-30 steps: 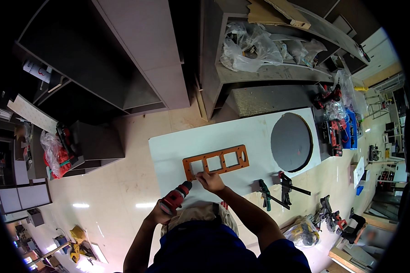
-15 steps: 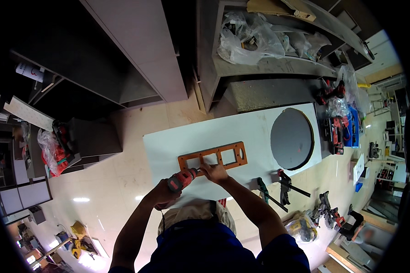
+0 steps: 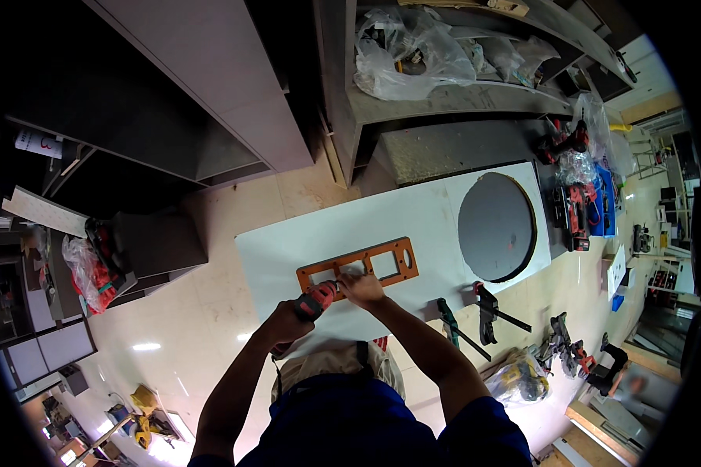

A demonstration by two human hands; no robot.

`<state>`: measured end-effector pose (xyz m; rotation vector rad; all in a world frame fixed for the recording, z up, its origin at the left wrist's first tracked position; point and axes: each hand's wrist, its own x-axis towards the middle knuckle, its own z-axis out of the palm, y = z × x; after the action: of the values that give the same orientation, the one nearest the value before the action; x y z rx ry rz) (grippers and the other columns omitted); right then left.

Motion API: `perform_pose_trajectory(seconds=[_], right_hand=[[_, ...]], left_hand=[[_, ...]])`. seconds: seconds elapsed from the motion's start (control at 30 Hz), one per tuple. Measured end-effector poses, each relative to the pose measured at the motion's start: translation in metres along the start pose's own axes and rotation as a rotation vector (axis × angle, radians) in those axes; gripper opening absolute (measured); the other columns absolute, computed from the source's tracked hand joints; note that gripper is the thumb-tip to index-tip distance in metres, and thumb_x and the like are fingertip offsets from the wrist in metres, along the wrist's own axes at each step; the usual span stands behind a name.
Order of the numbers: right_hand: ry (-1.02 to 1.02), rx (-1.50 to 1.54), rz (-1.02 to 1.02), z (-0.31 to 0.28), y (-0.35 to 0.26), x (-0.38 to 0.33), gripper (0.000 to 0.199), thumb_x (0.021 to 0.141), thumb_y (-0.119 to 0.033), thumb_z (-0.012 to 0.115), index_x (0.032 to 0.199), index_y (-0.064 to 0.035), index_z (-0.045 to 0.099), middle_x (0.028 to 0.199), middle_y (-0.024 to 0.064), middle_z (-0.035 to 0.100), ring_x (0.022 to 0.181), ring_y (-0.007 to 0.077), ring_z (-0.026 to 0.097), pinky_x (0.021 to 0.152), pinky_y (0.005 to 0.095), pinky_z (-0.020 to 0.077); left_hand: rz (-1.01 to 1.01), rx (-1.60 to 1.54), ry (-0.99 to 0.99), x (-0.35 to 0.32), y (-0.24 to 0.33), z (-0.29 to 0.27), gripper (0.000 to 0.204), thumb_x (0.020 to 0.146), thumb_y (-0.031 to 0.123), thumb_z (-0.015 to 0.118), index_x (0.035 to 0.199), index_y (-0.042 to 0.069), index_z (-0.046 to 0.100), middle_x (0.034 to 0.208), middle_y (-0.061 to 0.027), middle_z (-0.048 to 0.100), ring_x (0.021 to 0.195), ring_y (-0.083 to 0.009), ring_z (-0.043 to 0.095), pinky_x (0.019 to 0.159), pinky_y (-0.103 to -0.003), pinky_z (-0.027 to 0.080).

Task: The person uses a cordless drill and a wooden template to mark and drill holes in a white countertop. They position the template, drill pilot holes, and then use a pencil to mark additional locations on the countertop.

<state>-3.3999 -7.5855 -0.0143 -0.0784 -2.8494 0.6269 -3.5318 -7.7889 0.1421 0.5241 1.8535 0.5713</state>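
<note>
My left hand (image 3: 287,323) is wrapped around a red and black power drill (image 3: 316,300), its nose pointing up and to the right. At the drill's front end, my right hand (image 3: 361,289) has its fingers pinched together; whatever they hold there is hidden. Both hands are over the near edge of an orange-brown flat template (image 3: 350,258) with rectangular windows and an oval slot at its right end. The template lies on a white panel (image 3: 288,241), which has a large round cutout at its right.
Two bar clamps (image 3: 487,315) grip the panel's near edge, their bars sticking out. Red power tools (image 3: 576,214) and a blue bin (image 3: 604,204) lie to the right. A dark cabinet (image 3: 459,101) holding plastic bags stands beyond. Another person (image 3: 631,385) is at far right.
The whole view has shifted slightly, so the panel and template appear a little further left. Both hands keep their places at the drill and template.
</note>
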Motion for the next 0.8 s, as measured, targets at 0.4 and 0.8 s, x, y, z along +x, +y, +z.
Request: perform_pose_trajectory(seconds=[0.4,0.8], right_hand=[[-0.076,0.013,0.107,-0.013,-0.005,0.005,0.024,0.087,-0.032,0.067,0.093,-0.0095,0.065,0.069,0.0076,0.067,0.059,0.0250,0.067,0.049,0.0372,0.0539],[-0.374,0.026,0.243,-0.036,-0.007,-0.015,0.043,0.079,-0.051,0.074,0.092,-0.0102,0.067,0.073,0.0079,0.069,0.071,0.0256,0.071,0.060,0.0418,0.0578]], left_hand=[[-0.116,0.072,-0.068,0.006,0.019,-0.006,0.028,0.070,0.019,0.065,0.092,0.001,0.064,0.079,-0.0163,0.070,0.073,-0.0293,0.068,0.073,-0.040,0.055],[-0.011,0.111,-0.035,-0.003,0.036,0.002,0.031,0.072,0.018,0.065,0.100,0.004,0.067,0.088,-0.0182,0.072,0.083,-0.0312,0.071,0.079,-0.040,0.055]])
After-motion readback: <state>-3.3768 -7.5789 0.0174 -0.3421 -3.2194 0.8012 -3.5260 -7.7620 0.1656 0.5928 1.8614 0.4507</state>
